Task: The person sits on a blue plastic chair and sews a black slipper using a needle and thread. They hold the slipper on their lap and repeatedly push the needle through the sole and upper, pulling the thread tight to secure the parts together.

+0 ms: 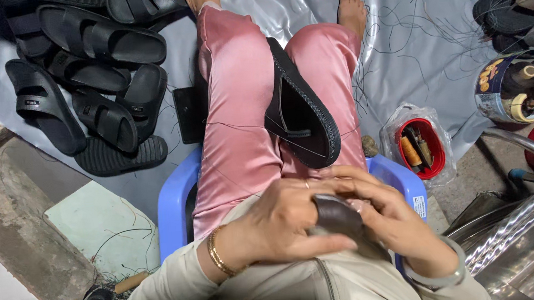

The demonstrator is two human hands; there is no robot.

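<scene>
The strap [339,216], a dark brown strip, lies low in our lap between both hands, left hand [286,222] curled over its near end and right hand [385,213] closed round it, while the sandal [298,105] rests just ahead across our thighs.

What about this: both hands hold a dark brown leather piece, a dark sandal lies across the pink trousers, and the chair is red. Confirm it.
Not quite: the chair is blue, not red, as the head view shows. The rest stands: the left hand and the right hand hold a dark brown leather piece, and a dark sandal lies across the pink trousers.
</scene>
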